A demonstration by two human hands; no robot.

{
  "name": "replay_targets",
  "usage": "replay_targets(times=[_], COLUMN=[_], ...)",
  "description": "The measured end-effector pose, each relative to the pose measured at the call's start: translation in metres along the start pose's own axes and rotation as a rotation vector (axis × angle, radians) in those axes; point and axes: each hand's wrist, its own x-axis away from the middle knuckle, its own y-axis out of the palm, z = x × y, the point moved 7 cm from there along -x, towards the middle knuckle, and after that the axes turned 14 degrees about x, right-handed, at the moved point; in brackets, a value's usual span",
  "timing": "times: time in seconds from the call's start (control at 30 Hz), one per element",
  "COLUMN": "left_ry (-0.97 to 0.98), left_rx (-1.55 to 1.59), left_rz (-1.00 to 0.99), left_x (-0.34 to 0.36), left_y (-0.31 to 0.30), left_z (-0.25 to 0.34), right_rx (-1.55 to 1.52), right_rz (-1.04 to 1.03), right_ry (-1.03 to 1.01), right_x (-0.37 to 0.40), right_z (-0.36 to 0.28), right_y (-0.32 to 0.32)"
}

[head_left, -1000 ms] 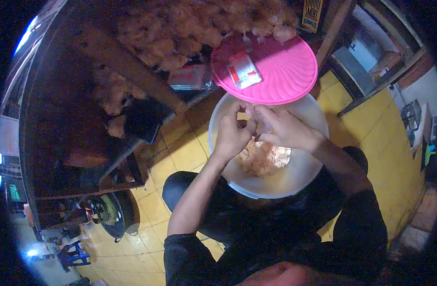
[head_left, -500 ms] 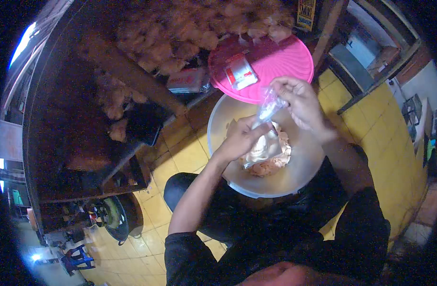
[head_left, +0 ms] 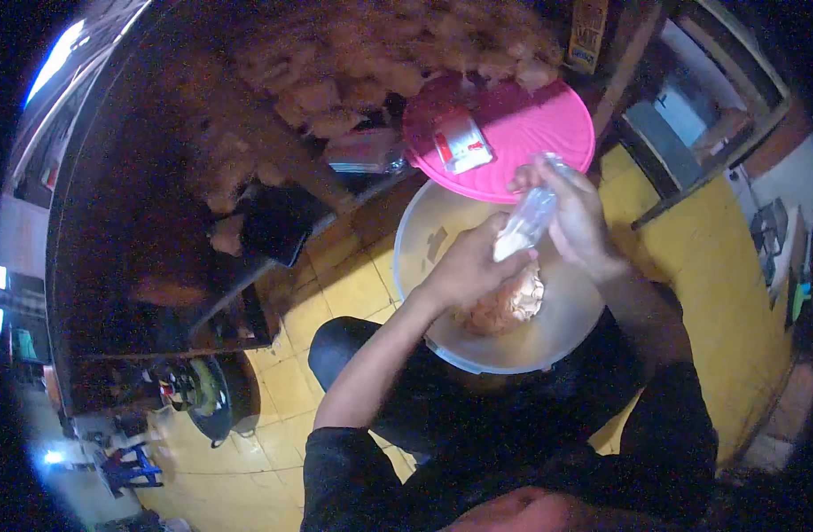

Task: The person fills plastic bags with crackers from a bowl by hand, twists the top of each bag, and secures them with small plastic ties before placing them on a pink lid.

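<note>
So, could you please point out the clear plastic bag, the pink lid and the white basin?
clear plastic bag [head_left: 523,230], head view, its whitish lower part.
pink lid [head_left: 535,124], head view, bare ribbed top.
white basin [head_left: 570,306], head view, bare inner wall.

2 hands [head_left: 477,266] [head_left: 579,222] on clear bag [head_left: 523,226] over white basin [head_left: 562,332]

Nothing written here can be read with certainty. The yellow card sign [head_left: 588,34] at the top edge carries dark block lettering, and the small white packet with red print [head_left: 462,142] lying on the round pink plastic lid [head_left: 539,124] bears a label, but both are too small and blurred to make out. The clear plastic bag [head_left: 528,218] shows no legible mark.
</note>
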Motion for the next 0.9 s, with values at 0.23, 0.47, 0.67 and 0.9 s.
replay_targets(times=[0.23,0.47,0.67,0.9], left_ry=[-0.424,-0.314,-0.067,-0.064], left_rx=[0.424,1.127,1.352,1.203], left_rz=[0.065,0.075,0.153,0.176], left_x=[0.021,0.030,0.020,0.015], left_y=[0.011,0.014,-0.001,-0.021], left_z=[-0.019,-0.017,-0.001,0.015], right_rx=[0.701,1.441,1.311,0.945], right_rz=[-0.041,-0.315,-0.350,-0.059], right_ry=[-0.555,-1.446,-1.383,-0.653], right_x=[0.024,0.094,0.092,0.034], right_z=[-0.031,-0.027,-0.028,-0.024], right_y=[0.025,0.077,0.076,0.044])
